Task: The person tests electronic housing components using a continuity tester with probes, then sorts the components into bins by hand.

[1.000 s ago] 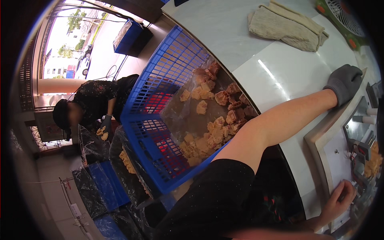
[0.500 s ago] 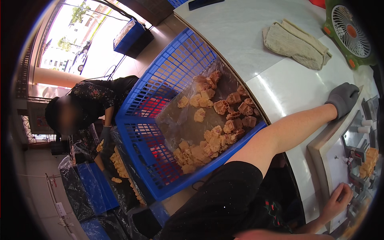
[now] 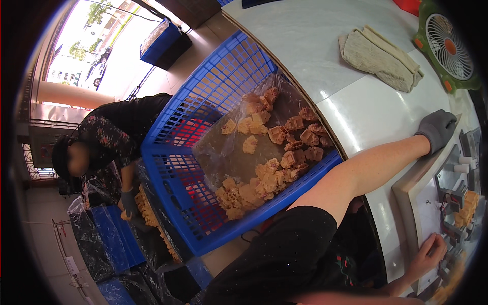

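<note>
My left hand [image 3: 436,131], in a grey glove, rests with curled fingers at the far edge of a pale fixture board [image 3: 406,195]; its palm side is hidden. Nearer to me, my bare right hand [image 3: 431,252] is closed, thumb and fingertips together, over the same board; anything between them is too small to make out. A yellow molded plastic part [image 3: 466,208] sits among grey metal clamps [image 3: 452,199] on the board, between my hands. Another yellowish piece [image 3: 450,284] is blurred at the lower right rim.
Left of the table stands a blue crate [image 3: 178,223] with yellow and tan plastic parts [image 3: 254,190] on a clear liner. A folded cloth [image 3: 381,58] and a green fan [image 3: 447,46] lie on the white table [image 3: 351,117]. A gloved co-worker [image 3: 109,132] bends over another parts bin.
The co-worker has bent lower, hands deeper among the parts in their bin. The view has shifted slightly. My hands stay in almost the same places and poses.
</note>
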The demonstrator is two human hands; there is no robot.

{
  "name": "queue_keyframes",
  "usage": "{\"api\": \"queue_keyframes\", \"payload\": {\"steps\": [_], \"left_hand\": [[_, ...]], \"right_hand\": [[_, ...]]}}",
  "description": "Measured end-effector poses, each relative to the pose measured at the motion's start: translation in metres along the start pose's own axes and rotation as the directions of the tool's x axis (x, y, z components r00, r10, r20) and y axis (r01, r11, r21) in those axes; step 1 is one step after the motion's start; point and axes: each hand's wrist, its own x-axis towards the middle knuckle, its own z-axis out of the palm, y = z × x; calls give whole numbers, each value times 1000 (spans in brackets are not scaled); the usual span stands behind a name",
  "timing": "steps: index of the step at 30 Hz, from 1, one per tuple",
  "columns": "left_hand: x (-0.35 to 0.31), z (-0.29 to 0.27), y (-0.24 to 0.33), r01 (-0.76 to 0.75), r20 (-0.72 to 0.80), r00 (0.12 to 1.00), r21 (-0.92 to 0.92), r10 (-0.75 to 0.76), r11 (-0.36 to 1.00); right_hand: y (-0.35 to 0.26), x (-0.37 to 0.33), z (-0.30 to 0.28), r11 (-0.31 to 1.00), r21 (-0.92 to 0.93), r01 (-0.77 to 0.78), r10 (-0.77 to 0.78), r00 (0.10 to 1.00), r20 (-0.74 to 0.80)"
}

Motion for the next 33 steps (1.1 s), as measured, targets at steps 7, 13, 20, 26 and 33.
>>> {"api": "queue_keyframes", "payload": {"steps": [7, 13, 20, 26, 33], "left_hand": [[-1, -3, 4, 6, 13, 1000, -2, -5, 1000], [1, -2, 4, 29, -3, 1000, -5, -29, 1000], [2, -3, 6, 0, 1, 1000, -21, 1, 1000], [1, -8, 3, -32, 49, 998, -33, 33, 999], [2, -11, -1, -41, 61, 997, -24, 43, 999]], "right_hand": [[-1, 0, 0, 999, 36, -23, 23, 1000, 5], [-1, 1, 1, 1000, 22, -6, 6, 1000, -5], [-6, 3, 0, 1000, -6, 23, -23, 999, -24], [-20, 6, -2, 996, 75, -47, 48, 999, -24], [-39, 11, -9, 1000, 8, -27, 27, 998, -60]]}}
